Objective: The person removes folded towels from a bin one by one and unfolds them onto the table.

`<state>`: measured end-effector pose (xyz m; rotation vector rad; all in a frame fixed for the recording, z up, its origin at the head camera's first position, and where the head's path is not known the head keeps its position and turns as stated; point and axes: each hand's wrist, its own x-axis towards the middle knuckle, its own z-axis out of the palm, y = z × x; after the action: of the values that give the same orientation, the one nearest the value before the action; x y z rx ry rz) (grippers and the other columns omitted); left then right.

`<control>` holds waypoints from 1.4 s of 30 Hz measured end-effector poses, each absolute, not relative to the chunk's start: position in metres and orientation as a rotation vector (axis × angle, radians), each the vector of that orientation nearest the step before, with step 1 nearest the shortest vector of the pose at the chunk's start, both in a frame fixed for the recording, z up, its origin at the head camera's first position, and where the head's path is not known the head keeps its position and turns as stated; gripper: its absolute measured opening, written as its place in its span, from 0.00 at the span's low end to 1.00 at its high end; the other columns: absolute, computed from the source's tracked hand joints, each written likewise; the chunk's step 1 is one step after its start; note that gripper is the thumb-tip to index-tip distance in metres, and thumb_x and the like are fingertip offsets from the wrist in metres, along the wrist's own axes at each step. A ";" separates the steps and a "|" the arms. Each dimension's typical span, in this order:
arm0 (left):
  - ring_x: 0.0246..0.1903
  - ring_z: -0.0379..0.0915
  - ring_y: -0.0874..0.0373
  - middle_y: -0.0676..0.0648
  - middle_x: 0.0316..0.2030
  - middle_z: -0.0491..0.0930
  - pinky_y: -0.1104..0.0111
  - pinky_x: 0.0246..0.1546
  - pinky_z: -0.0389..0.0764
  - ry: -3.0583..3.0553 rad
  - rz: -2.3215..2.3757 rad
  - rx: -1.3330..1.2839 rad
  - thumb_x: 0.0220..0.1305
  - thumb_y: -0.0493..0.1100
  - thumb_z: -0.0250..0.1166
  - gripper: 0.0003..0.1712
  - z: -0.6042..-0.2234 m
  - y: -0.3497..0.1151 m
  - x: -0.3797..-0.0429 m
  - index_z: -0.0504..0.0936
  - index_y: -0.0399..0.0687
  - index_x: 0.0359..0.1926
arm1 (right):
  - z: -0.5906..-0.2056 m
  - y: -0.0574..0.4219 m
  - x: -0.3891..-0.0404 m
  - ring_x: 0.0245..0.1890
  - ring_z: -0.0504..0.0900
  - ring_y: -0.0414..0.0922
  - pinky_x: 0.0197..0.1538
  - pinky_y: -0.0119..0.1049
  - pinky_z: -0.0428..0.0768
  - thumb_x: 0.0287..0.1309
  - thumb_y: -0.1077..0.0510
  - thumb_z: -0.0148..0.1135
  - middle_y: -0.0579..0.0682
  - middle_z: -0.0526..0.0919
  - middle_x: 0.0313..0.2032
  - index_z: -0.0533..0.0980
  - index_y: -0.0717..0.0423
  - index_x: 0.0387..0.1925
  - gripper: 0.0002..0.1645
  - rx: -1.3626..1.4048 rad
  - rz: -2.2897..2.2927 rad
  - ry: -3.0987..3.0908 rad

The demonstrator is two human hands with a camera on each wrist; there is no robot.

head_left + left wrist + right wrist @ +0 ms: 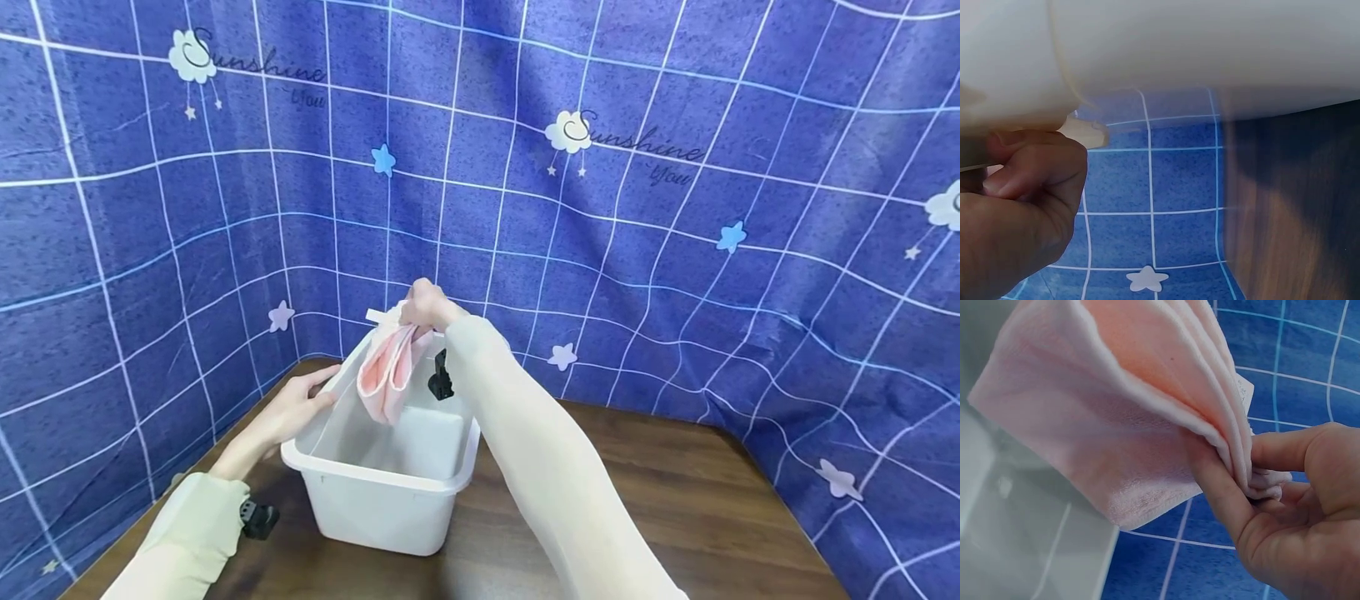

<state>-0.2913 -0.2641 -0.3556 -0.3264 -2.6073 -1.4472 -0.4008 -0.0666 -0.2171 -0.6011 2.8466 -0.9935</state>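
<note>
A pink towel [386, 379], folded in layers with pale edges, hangs over a white plastic bin [378, 477]. My right hand [431, 307] pinches the towel's gathered top above the bin's far part. Close up in the right wrist view, the thumb and fingers of the right hand [1310, 506] squeeze the bunched towel [1085, 412], and a small white tag [1245, 390] sticks out behind it. On the bin's left side my left hand [292, 408] grips the rim. Its fingers [1041, 169] are curled at the rim in the left wrist view.
The bin stands on a dark wooden table [637, 492]. Behind and to the left hangs a blue curtain [525, 208] with white grid lines, clouds and stars. Black wrist devices sit on the left sleeve [191, 521] and the right sleeve [525, 417].
</note>
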 end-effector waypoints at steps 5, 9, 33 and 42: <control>0.47 0.80 0.40 0.23 0.55 0.73 0.59 0.38 0.85 -2.603 -1.483 -0.335 0.70 0.36 0.49 0.32 -0.356 -0.265 -0.291 0.53 0.31 0.72 | -0.203 -0.064 -0.398 0.28 0.88 0.52 0.37 0.39 0.86 0.52 0.71 0.59 0.67 0.79 0.50 0.71 0.70 0.53 0.23 -0.577 -1.066 2.797; 0.47 0.80 0.40 0.23 0.56 0.73 0.59 0.39 0.85 -2.594 -1.498 -0.345 0.70 0.36 0.49 0.32 -0.357 -0.266 -0.291 0.53 0.31 0.72 | -0.196 -0.058 -0.397 0.26 0.87 0.51 0.34 0.36 0.86 0.53 0.70 0.60 0.67 0.80 0.49 0.72 0.70 0.53 0.23 -0.593 -1.100 2.781; 0.43 0.82 0.44 0.24 0.52 0.77 0.61 0.35 0.85 -2.632 -1.394 -0.323 0.71 0.38 0.51 0.32 -0.355 -0.265 -0.295 0.55 0.32 0.71 | -0.159 0.030 -0.386 0.22 0.81 0.41 0.41 0.41 0.86 0.59 0.68 0.58 0.59 0.81 0.34 0.72 0.71 0.55 0.22 -0.743 -1.288 2.636; 0.43 0.81 0.46 0.25 0.51 0.77 0.62 0.35 0.84 -2.634 -1.369 -0.322 0.71 0.39 0.50 0.32 -0.357 -0.265 -0.294 0.55 0.32 0.72 | -0.150 0.068 -0.374 0.26 0.82 0.40 0.39 0.39 0.86 0.58 0.67 0.58 0.54 0.81 0.33 0.74 0.70 0.51 0.19 -0.809 -1.392 2.658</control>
<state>-0.2941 -0.2653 -0.3566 -0.3222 -2.6335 -1.3692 -0.3735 0.0678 -0.1502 -0.8095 2.6579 -1.3923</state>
